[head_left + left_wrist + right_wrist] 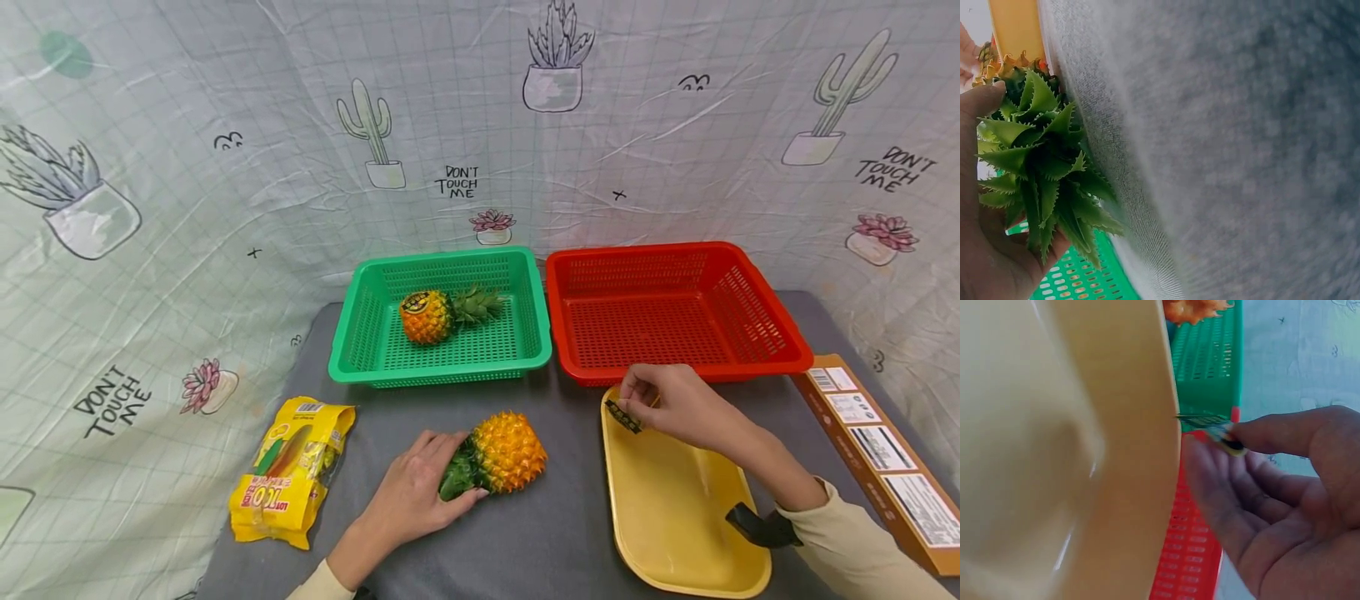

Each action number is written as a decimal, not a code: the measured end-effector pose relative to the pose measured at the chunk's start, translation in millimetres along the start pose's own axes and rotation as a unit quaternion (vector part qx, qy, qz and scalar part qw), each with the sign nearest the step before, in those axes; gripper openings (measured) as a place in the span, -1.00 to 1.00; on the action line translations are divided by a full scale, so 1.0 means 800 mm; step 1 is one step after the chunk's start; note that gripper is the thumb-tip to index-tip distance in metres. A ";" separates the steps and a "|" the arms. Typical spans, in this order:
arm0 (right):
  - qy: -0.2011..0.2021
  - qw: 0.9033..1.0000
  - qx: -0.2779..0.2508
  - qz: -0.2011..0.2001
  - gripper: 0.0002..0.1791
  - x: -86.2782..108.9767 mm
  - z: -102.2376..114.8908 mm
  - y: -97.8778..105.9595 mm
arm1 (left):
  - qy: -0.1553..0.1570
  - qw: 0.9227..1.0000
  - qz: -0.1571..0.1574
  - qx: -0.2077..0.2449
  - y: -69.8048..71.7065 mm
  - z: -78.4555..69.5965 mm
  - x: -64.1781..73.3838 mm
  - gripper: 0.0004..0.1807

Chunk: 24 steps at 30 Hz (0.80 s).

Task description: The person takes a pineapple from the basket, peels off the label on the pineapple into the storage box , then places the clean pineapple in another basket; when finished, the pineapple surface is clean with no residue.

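My left hand (412, 492) grips a small orange pineapple (513, 450) by its green crown; the fruit lies on the grey tabletop, pointing right. In the left wrist view, thumb and fingers are around the spiky leaves (1041, 156). Over the far left corner of a yellow tray (667, 517), my right hand (682, 404) pinches a small dark label (624, 417) with yellow marks between thumb and fingers. The right wrist view has the label (1207, 422) edge-on, close by the tray's rim (1172, 394). A second pineapple (426, 321) with an oval label lies in the green basket (442, 372).
A red basket (678, 371) stands beside the green one at the back. Left of my left hand lies a yellow snack packet (292, 471). A long brown box (877, 458) with white labels lies at the right edge. A printed cloth (465, 100) hangs behind.
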State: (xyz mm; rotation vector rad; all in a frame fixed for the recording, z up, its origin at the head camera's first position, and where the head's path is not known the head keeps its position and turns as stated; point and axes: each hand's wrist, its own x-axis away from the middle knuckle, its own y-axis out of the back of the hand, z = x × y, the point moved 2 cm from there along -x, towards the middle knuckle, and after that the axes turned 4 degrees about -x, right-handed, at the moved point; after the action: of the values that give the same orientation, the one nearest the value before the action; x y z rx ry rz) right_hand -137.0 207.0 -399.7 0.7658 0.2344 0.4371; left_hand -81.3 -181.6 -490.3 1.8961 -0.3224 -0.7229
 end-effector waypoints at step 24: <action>-0.028 0.996 -0.049 0.073 -0.88 0.010 -0.062 -0.043 | 0.013 1.000 0.009 0.011 0.001 0.000 -0.001 -0.21</action>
State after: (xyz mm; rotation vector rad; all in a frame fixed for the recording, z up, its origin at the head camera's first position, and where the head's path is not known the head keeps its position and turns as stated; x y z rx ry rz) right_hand -137.7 219.1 -459.5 0.7005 0.1049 0.5611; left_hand -81.6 -181.3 -489.2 1.9195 -0.3320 -0.6838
